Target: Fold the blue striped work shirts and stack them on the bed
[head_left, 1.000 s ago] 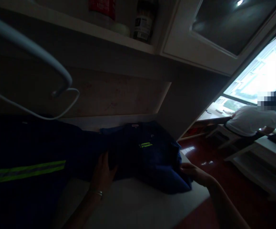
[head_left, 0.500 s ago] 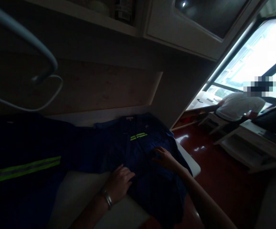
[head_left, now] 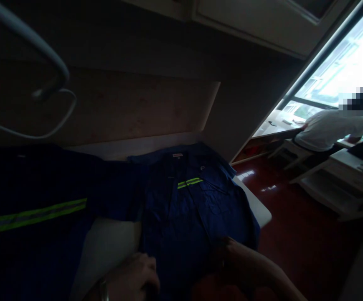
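Note:
A dark blue work jacket (head_left: 181, 225) with a short yellow-green reflective strip lies spread out, collar away from me. Low on its left edge, my left hand (head_left: 134, 276), with a metal band at the wrist, has its fingers curled closed on the cloth. My right hand (head_left: 231, 253) is closed on the lower right part of the same jacket; its fingertips are in deep shadow. To the left lies a second dark blue garment (head_left: 40, 179) with a longer reflective band, its sleeve reaching up to the jacket.
Both garments rest on a pale table (head_left: 110, 238) against a wall. A white curved tube (head_left: 43, 52) with a cable hangs at upper left, under cabinets (head_left: 247, 25). At right, a person in a white top (head_left: 322, 129) sits by a window, near a white bench (head_left: 341, 171).
Both hands have moved down toward me from the jacket's middle to its lower part and closed on it. The jacket front looks flatter. The view has shifted slightly.

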A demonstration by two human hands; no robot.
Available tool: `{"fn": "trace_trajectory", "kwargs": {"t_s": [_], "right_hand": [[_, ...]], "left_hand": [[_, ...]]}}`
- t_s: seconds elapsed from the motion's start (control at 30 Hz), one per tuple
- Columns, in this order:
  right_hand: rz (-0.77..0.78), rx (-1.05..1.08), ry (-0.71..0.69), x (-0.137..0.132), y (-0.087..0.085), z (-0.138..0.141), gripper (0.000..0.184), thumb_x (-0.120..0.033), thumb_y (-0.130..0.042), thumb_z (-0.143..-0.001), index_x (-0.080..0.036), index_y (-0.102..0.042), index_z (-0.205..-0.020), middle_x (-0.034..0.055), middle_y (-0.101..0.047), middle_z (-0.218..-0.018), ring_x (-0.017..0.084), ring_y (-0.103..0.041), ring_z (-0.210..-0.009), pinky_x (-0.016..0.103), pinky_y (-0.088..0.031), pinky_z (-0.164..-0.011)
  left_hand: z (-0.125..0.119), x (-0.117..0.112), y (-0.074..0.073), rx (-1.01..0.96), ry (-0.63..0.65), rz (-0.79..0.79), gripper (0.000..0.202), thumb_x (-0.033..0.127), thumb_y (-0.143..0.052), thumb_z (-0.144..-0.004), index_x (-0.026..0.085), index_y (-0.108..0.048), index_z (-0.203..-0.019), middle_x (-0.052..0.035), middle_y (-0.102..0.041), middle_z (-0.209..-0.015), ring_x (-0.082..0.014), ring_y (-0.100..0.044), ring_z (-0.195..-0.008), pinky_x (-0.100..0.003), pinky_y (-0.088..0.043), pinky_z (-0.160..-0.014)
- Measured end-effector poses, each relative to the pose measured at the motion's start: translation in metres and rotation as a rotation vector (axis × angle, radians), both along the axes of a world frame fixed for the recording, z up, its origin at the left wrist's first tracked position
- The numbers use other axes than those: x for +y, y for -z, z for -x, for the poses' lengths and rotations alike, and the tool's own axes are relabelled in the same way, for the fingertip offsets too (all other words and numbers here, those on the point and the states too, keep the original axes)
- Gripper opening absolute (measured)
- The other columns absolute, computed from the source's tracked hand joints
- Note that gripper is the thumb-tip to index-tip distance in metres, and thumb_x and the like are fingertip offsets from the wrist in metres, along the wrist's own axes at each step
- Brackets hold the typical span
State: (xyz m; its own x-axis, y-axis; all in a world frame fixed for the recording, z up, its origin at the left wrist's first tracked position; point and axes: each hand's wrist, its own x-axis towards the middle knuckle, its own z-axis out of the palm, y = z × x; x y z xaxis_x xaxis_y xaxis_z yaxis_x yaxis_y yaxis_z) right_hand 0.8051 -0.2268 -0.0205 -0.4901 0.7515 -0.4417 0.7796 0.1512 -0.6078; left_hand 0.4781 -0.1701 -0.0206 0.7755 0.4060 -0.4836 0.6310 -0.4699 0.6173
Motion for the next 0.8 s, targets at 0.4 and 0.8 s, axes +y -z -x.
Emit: {"fn": "trace_trajectory", "kwargs": {"t_s": [0.4,0.8], "right_hand": [[-0.511,-0.026,0.551,0.108,0.023,-0.050,0.035,-0.046,-0.053,-0.091,-0.022,-0.066,-0.113,0.0102,-0.065,-0.114,0.024,-0.061,-0.103,0.036,-0.048,-0.091],[-0.480,-0.603,0.847,0.184,0.058,-0.067,0.039,-0.016,-0.026,-0.095,-0.013,-0.054,-0.122,0.0202,-0.058,-0.122,0.032,-0.055,-0.113,0.045,-0.046,-0.086]], "left_hand": [[-0.064,-0.031,0.021,-0.127,-0.017,0.345,0.025,0.039,-0.053,-0.086,0.035,-0.074,-0.100,-0.0032,-0.076,-0.098,-0.0267,-0.070,-0.091,-0.041,-0.054,-0.078],[-0.076,0.068,0.070,-0.294,-0.752,-0.519,0.037,0.017,-0.046,-0.085,0.014,-0.066,-0.116,-0.0146,-0.063,-0.128,-0.0279,-0.053,-0.123,-0.047,-0.038,-0.110]]}}
